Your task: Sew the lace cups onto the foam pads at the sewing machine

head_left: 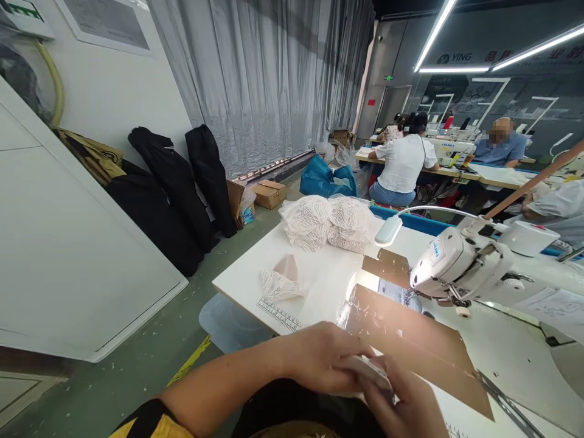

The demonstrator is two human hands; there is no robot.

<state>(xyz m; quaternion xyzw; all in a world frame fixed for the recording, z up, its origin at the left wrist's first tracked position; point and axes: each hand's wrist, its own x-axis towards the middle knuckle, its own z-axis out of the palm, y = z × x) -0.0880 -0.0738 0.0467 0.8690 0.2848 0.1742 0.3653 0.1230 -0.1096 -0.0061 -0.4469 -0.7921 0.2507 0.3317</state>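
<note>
Both my hands meet at the bottom of the view, at the near edge of a white sewing table (328,267). My left hand (319,356) is closed, fingers curled over a small pale fabric piece (371,370). From below, my right hand (406,404) grips the same piece. A white sewing machine (460,258) stands just beyond them, its lamp (389,231) lit over a brown cardboard guide (410,337). One lace piece (280,281) lies on the table's left part.
A heap of white lace pieces (328,222) sits at the table's far end. Black bags (182,182) and cardboard boxes (269,193) line the wall. A clear bin (228,322) stands under the table. Other people (404,161) sew at tables behind.
</note>
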